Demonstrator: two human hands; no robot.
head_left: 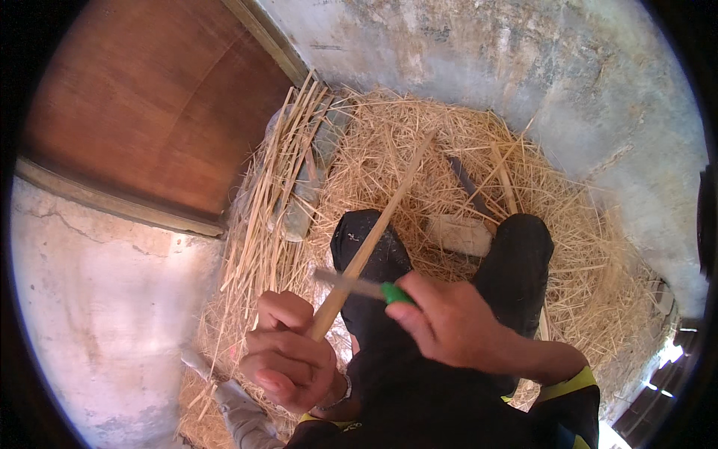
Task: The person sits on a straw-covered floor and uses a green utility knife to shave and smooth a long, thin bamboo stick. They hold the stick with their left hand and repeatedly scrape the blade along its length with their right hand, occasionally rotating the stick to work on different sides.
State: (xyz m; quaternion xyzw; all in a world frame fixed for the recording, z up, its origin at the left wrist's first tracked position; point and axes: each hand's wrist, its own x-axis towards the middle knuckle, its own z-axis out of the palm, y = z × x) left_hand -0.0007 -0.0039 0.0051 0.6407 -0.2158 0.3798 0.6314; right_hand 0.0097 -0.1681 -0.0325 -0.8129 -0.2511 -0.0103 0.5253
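My left hand (292, 359) is closed around the lower end of a long flat bamboo strip (381, 223), which slants up and away to the right over my knee. In my right hand (456, 318) is a knife (396, 293) with a green handle, gripped in the fist. Its blade points left and crosses the strip just above my left hand, slightly blurred. Whether the edge bites into the strip I cannot tell. Both of my dark-trousered knees are bent beneath the hands.
Shavings (591, 247) cover the floor thickly. Beside the brown wooden door (149, 97) lies a pile of thin split strips (262, 202). A pale block (458, 233) and a dark bar (467, 182) rest between and beyond my knees. A stained wall (508, 67) rises behind.
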